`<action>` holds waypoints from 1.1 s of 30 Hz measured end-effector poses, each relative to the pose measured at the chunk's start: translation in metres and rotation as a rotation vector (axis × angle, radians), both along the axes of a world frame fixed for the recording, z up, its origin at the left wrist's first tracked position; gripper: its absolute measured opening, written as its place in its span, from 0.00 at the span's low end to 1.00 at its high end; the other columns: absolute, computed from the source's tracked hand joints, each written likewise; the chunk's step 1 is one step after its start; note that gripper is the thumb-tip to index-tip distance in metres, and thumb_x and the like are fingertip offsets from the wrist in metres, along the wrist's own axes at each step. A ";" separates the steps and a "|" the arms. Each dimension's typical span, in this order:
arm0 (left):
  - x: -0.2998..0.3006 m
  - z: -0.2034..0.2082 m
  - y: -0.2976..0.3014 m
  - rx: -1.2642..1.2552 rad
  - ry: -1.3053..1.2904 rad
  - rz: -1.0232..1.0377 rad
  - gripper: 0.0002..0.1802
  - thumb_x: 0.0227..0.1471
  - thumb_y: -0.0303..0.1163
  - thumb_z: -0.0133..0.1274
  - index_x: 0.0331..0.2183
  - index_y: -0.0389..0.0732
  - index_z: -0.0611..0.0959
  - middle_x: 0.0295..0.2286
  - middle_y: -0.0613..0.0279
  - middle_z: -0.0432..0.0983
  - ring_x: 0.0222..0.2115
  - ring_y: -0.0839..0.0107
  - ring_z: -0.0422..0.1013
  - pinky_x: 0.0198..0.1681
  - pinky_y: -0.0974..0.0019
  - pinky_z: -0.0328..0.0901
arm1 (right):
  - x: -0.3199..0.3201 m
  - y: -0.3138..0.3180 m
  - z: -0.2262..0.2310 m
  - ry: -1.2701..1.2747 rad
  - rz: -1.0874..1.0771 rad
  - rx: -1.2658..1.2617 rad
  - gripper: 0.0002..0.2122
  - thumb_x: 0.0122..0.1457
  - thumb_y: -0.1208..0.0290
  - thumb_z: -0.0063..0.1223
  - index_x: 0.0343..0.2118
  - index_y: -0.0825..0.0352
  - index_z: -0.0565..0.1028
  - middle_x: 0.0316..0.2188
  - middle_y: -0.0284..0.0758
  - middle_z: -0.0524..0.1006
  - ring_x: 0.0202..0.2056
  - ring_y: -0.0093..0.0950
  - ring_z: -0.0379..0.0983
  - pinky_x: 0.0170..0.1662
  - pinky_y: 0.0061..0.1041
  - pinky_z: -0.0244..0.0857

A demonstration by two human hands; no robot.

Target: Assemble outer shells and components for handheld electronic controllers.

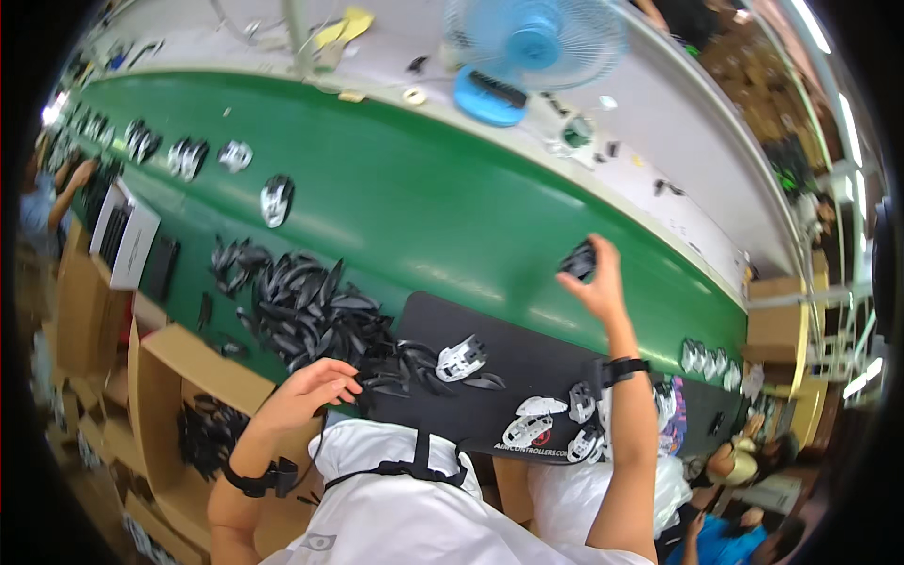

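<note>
My right hand [600,281] is raised over the green bench, closed on a dark, mouse-shaped part [579,262], partly hidden by the fingers. My left hand [315,384] hovers at the bench's near edge with its fingers stretched out. Just beyond it lies a heap of black curved plastic pieces [315,306], some of them spilling onto a black mat [438,315]. A white computer mouse shell [461,358] sits on that mat among a few black pieces. Several more white shell parts [527,430] rest on the mat beside my right forearm.
White-and-black mouse shells [277,201] line the bench toward the far left; more shells [708,360] stand at the right. A blue fan [534,42] is on the white shelf behind. At my left an open cardboard box [202,353] holds black pieces. Other people work at both sides.
</note>
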State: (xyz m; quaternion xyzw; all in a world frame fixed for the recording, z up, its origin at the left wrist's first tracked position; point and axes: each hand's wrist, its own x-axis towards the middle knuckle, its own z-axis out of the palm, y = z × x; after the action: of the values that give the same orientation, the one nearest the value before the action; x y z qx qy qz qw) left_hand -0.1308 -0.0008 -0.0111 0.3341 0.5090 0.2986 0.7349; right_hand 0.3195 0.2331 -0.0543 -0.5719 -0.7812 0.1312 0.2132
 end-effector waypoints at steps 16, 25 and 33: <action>0.000 -0.119 -0.104 -0.413 0.581 0.062 0.12 0.48 0.33 0.49 0.35 0.37 0.77 0.27 0.59 0.77 0.29 0.68 0.74 0.35 0.64 0.67 | 0.132 0.249 -0.161 -0.282 -0.295 0.298 0.36 0.51 0.51 0.59 0.55 0.75 0.62 0.53 0.53 0.63 0.54 0.46 0.60 0.58 0.39 0.53; -0.027 -0.120 -0.100 -0.563 0.577 0.197 0.13 0.47 0.34 0.48 0.34 0.37 0.77 0.27 0.60 0.77 0.27 0.67 0.73 0.32 0.64 0.68 | 0.199 0.298 -0.180 -0.325 -0.607 0.070 0.37 0.51 0.47 0.55 0.56 0.72 0.61 0.53 0.53 0.65 0.54 0.47 0.62 0.55 0.38 0.58; -0.005 -0.140 -0.122 -0.243 0.543 0.295 0.14 0.48 0.35 0.48 0.34 0.37 0.78 0.26 0.58 0.78 0.28 0.65 0.75 0.35 0.64 0.69 | 0.184 0.226 -0.165 -0.316 -0.346 -0.141 0.29 0.53 0.64 0.56 0.54 0.78 0.61 0.53 0.54 0.64 0.56 0.46 0.59 0.59 0.35 0.52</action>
State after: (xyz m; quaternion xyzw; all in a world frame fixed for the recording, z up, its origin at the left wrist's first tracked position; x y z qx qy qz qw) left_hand -0.1354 -0.1228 -0.1506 0.2339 0.7611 0.2391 0.5558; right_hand 0.5036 0.4587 -0.2195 -0.7242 -0.6840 0.0558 0.0673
